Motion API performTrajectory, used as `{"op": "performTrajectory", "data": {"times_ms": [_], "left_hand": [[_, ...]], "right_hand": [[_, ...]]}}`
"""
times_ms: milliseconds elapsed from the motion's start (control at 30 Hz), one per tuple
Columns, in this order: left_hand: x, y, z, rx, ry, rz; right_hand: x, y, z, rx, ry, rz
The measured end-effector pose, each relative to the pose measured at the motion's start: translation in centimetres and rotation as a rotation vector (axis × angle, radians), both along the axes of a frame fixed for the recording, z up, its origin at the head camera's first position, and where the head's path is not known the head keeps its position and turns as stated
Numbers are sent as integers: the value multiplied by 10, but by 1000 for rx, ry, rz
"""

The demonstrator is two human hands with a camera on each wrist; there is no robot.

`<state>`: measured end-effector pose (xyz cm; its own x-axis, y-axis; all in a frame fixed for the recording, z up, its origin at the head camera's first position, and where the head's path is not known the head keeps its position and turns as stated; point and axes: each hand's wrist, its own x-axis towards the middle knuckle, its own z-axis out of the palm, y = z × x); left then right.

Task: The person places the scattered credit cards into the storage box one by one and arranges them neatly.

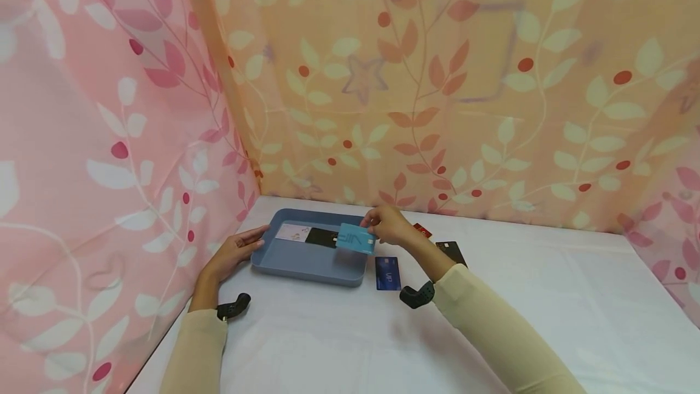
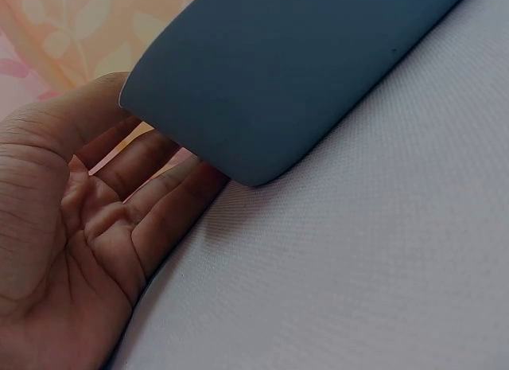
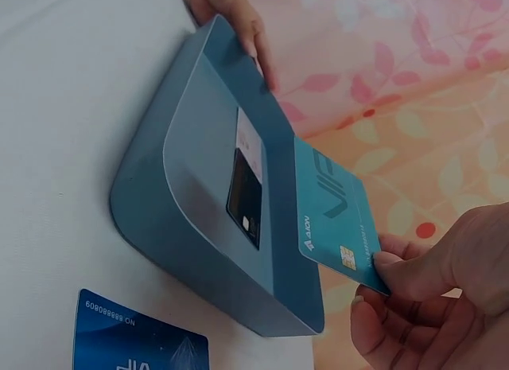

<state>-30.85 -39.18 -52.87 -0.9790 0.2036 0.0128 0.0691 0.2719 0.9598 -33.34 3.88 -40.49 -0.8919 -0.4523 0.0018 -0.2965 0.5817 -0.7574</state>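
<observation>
A light blue VIP card (image 1: 355, 238) is pinched between the thumb and fingers of my right hand (image 1: 389, 224). It is held above the right end of a blue-grey tray (image 1: 308, 275). Inside the tray lie a whitish card (image 1: 292, 233) and a black card (image 3: 248, 199), side by side along the far wall. My left hand (image 1: 234, 255) rests against the tray's left end. In the left wrist view its thumb and loosely extended fingers (image 2: 159, 219) touch the outside of the tray wall, with some fingertips hidden.
On the white table, a dark blue VIP card (image 1: 388, 273) lies just right of the tray. A red card (image 1: 423, 230) and another black card (image 1: 451, 252) lie near the right forearm, which partly covers them. Patterned cloth walls (image 1: 350, 138) stand behind and on the left.
</observation>
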Motion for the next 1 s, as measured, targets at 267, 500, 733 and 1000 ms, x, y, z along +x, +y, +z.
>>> {"op": "performTrajectory", "data": {"times_ms": [267,500,733,1000], "left_hand": [[0,-1,0,1,17,-12],[0,-2,0,-7,27,-12],[1,0,1,15,17,-14],[1,0,2,12,15,-8]], "right_hand": [[-11,-10,-9,8,34,-19],[-19,-19,-17,16,86,-35],[-23,-29,-26,57,144,-59],[-24,-38,-32,83,182,-106]]}}
